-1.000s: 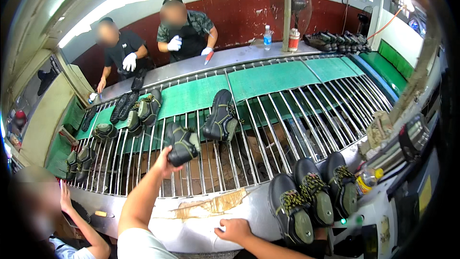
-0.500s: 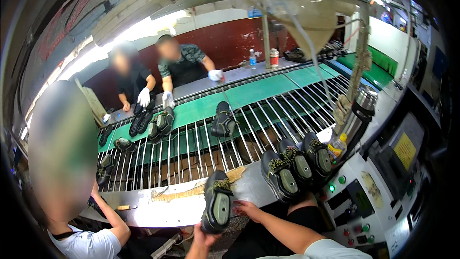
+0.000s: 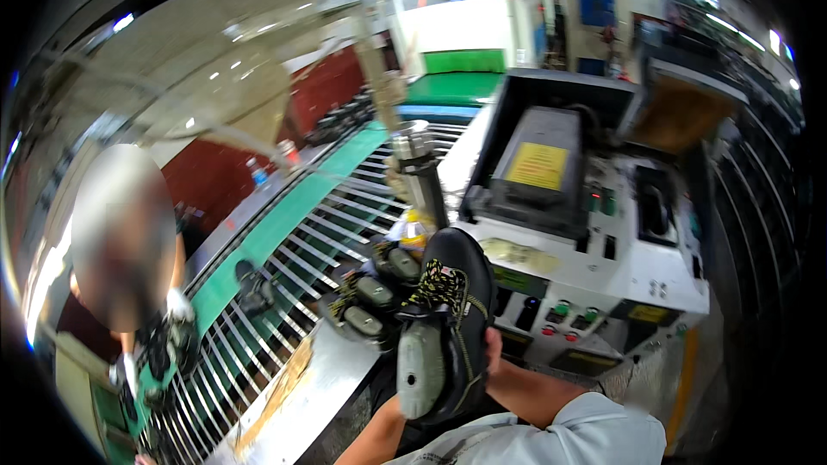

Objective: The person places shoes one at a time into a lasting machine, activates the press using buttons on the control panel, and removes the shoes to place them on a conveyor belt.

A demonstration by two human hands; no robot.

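Observation:
A black shoe (image 3: pixel 469 293) with yellow-and-black laces is held up close in front of me, toe pointing away. A grey-green last (image 3: pixel 420 370) with a hole in its top fills the shoe's opening. My right hand (image 3: pixel 493 355) grips the shoe's right side near the heel. At its lower left, my left hand (image 3: pixel 392 413) reaches behind the shoe; its fingers are hidden, but the wrist lies against the shoe. Just left of it, more black shoes on lasts (image 3: pixel 362 314) stand on the metal table edge (image 3: pixel 319 379).
A white machine (image 3: pixel 517 280) with a dark housing, buttons and an open lid stands ahead right. A steel thermos (image 3: pixel 417 168) and a yellow bottle (image 3: pixel 416 231) stand beside it. Left runs a roller conveyor (image 3: pixel 284 263) bearing a shoe (image 3: pixel 254 288). A co-worker's white-gloved hand (image 3: pixel 179 306) is beyond.
My view has swung right toward the machine. The shoe has come up from the table edge, nearer to me. My right hand, earlier apart from it, now grips it.

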